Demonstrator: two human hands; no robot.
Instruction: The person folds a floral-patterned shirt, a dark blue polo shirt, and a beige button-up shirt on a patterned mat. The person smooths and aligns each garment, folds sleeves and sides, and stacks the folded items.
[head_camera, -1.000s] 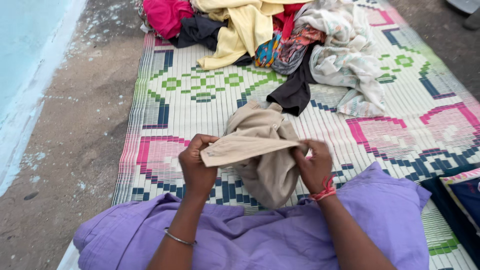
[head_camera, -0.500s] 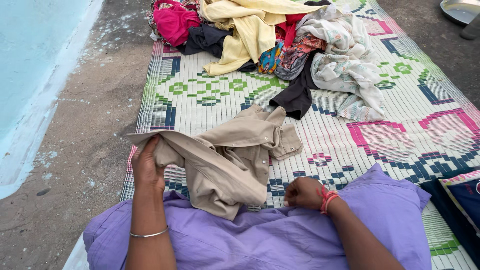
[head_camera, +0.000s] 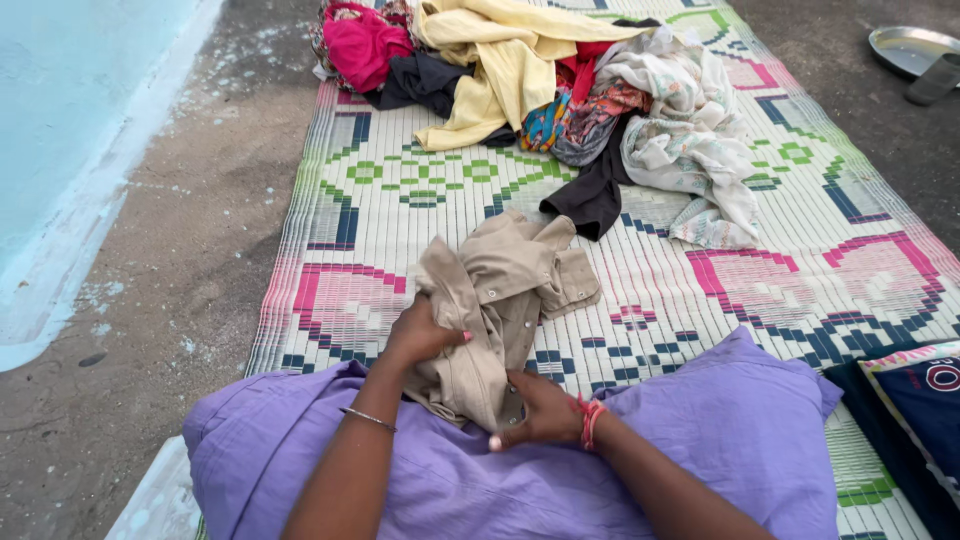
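1. Two hands on one beige shirt (head_camera: 497, 305), bunched at lower centre of the frame, partly on the mat (head_camera: 640, 300) and partly on the purple lap (head_camera: 720, 430).
2. Left hand (head_camera: 420, 335): closed on a fold at the shirt's left edge, fingers (head_camera: 447, 338) curled into the cloth.
3. Right hand (head_camera: 540, 412): pressed against the shirt's lower end, thumb and fingertips pinching the hem, red thread at the wrist.
4. Key relation: shirt directly between the hands and extending away from them, toward upper right; long axis from the lap up and right to the collar end. Left hand nearer the shirt's middle, right hand at its near end.
5. Heap of clothes (head_camera: 560, 90) at top centre, well apart from both hands: pink, yellow, dark, and pale floral pieces tangled together.
6. Metal plate (head_camera: 905, 45) at upper right on the bare ground, off the mat; contents not visible, a dark object resting at its edge.
7. Dark blue cushion (head_camera: 915, 400) at lower right edge, beside the lap, not touching the shirt.
8. Pale blue wall (head_camera: 70, 120) along the left side.
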